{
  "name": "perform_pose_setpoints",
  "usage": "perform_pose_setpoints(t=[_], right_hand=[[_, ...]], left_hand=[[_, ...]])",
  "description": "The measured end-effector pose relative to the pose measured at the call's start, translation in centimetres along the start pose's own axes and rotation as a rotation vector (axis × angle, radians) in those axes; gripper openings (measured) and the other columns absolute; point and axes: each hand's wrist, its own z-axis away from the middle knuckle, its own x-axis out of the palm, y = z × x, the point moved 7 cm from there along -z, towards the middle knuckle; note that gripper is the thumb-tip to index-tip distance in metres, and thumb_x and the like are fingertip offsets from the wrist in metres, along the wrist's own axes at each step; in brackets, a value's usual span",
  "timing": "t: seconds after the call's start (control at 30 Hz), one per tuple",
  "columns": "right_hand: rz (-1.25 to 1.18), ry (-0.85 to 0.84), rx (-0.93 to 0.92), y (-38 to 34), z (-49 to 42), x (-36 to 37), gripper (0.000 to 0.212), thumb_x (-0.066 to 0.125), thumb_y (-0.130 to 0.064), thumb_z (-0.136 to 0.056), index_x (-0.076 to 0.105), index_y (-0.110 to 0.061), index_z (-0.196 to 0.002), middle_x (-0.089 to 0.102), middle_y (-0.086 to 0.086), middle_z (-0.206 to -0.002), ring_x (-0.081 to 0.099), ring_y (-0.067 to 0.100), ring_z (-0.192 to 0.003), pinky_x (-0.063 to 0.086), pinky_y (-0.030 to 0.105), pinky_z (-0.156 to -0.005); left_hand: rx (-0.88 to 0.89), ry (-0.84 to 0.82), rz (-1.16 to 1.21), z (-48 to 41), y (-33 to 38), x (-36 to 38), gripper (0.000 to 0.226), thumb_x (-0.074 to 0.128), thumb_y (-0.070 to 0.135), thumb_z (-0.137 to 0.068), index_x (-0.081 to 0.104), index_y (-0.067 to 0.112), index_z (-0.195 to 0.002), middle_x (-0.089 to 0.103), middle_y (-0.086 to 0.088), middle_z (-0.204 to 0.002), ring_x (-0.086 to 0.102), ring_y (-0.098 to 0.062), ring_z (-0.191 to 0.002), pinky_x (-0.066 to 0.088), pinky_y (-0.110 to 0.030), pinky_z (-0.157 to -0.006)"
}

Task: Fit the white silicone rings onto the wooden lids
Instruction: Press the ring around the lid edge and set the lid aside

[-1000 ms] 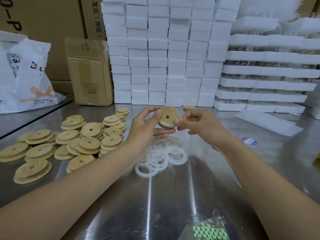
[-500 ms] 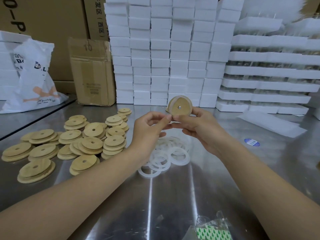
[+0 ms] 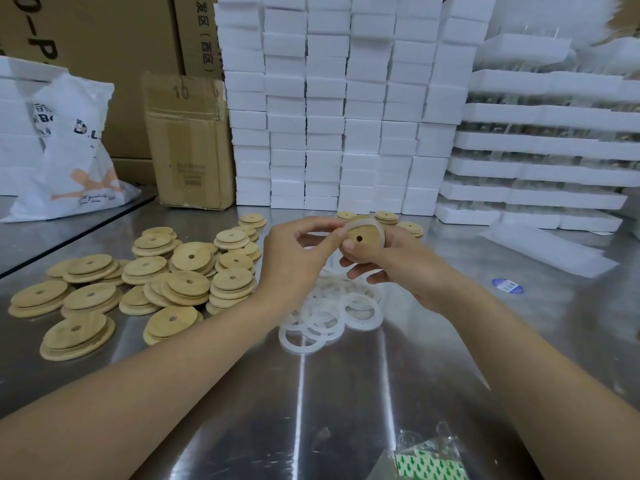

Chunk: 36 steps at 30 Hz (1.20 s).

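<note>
My right hand [image 3: 398,268] holds a round wooden lid [image 3: 363,239] with a small centre hole, its face toward me. A white silicone ring [image 3: 375,226] is stretched around the lid's upper edge. My left hand [image 3: 298,258] pinches the ring at the lid's left rim. Below my hands a heap of loose white silicone rings [image 3: 329,313] lies on the metal table. Several bare wooden lids [image 3: 162,275] are piled at the left, and a few more lids [image 3: 398,220] lie just behind my hands.
The steel table [image 3: 311,410] carries a green-printed plastic bag [image 3: 426,462] at the near edge and a blue sticker [image 3: 507,285] at right. White foam blocks [image 3: 332,109], a cardboard box [image 3: 188,143] and a white bag [image 3: 72,157] line the back.
The lid has come down from its raised position and turned face-on to me. The ring now wraps its upper edge, with my left fingers at the rim.
</note>
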Motion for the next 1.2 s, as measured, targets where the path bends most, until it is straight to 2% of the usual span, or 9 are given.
perform_pose_setpoints(t=[0.1,0.23,0.47,0.6,0.73,0.83,0.97,1.1,1.2], right_hand=[[0.025,-0.009,-0.008,0.0,0.0,0.3,0.024,0.074,-0.045,-0.097,0.073,-0.033,-0.118,0.081,0.0,-0.105,0.079,0.018,-0.093,0.054,0.032,-0.081],[0.042,-0.034,-0.02,0.0,-0.1,0.3,0.025,0.074,-0.043,-0.097,0.072,-0.035,-0.121,0.081,0.001,-0.105,0.079,0.019,-0.09,0.055,0.031,-0.08],[0.075,-0.111,-0.033,0.1,0.1,0.5,0.021,0.074,-0.034,-0.099,0.07,-0.034,-0.12,0.081,0.002,-0.105,0.077,0.018,-0.083,0.054,0.028,-0.076],[0.108,-0.095,-0.027,0.4,0.0,0.1,0.021,0.073,-0.034,-0.099,0.07,-0.029,-0.119,0.081,0.0,-0.103,0.077,0.016,-0.081,0.054,0.027,-0.074],[0.124,-0.093,-0.035,0.5,0.0,0.0,0.018,0.074,-0.032,-0.099,0.072,-0.035,-0.116,0.082,0.0,-0.101,0.077,0.014,-0.081,0.055,0.022,-0.07],[0.147,-0.113,-0.04,0.5,0.1,0.5,0.014,0.077,-0.028,-0.097,0.075,-0.032,-0.11,0.082,0.002,-0.095,0.075,0.013,-0.076,0.054,0.016,-0.063],[0.122,-0.128,-0.062,0.5,0.0,0.9,0.003,0.079,-0.021,-0.095,0.077,-0.021,-0.097,0.08,0.007,-0.087,0.071,0.009,-0.068,0.051,0.014,-0.058],[0.14,-0.114,-0.054,0.6,-0.1,0.6,0.01,0.08,-0.025,-0.094,0.076,-0.018,-0.1,0.08,0.01,-0.089,0.068,0.013,-0.067,0.052,0.016,-0.06],[0.164,-0.125,-0.048,0.8,-0.2,0.7,0.017,0.081,-0.024,-0.093,0.075,-0.014,-0.106,0.079,0.008,-0.087,0.068,0.012,-0.067,0.051,0.017,-0.06]], left_hand=[[0.004,0.005,-0.028,-0.3,-0.2,-0.2,0.012,0.082,0.02,-0.094,0.082,0.033,-0.095,0.082,0.016,-0.096,0.077,-0.006,-0.095,0.059,-0.027,-0.078],[-0.061,-0.029,-0.025,-0.7,-0.5,0.0,0.005,0.077,0.016,-0.098,0.079,0.019,-0.094,0.08,0.009,-0.095,0.075,-0.008,-0.096,0.065,-0.038,-0.081],[-0.226,-0.053,0.07,-0.8,-1.2,0.3,0.01,0.072,0.019,-0.103,0.076,0.018,-0.094,0.08,0.004,-0.098,0.072,-0.005,-0.093,0.063,-0.031,-0.079],[-0.304,-0.161,0.105,-0.8,-1.4,0.9,0.014,0.071,0.021,-0.104,0.078,0.019,-0.091,0.082,0.005,-0.098,0.075,-0.006,-0.096,0.063,-0.027,-0.078],[-0.317,-0.217,0.092,-0.9,-1.3,0.6,0.012,0.07,0.023,-0.104,0.078,0.018,-0.097,0.082,0.006,-0.104,0.077,-0.009,-0.101,0.063,-0.037,-0.088],[-0.27,-0.215,0.119,-1.2,-0.6,0.2,0.01,0.072,0.027,-0.103,0.08,0.022,-0.106,0.081,0.008,-0.111,0.077,-0.011,-0.106,0.063,-0.039,-0.091],[-0.073,-0.307,-0.079,-1.2,0.6,0.5,0.011,0.084,0.023,-0.093,0.084,0.02,-0.104,0.083,0.008,-0.103,0.079,-0.01,-0.101,0.061,-0.032,-0.094],[0.027,-0.283,-0.17,-1.4,0.9,-0.1,0.012,0.087,0.024,-0.09,0.086,0.023,-0.101,0.083,0.011,-0.1,0.079,-0.008,-0.098,0.062,-0.033,-0.093],[0.005,-0.247,-0.155,-1.9,0.6,-0.6,0.005,0.084,0.02,-0.093,0.086,0.019,-0.098,0.083,0.009,-0.095,0.079,-0.009,-0.09,0.062,-0.029,-0.084]])
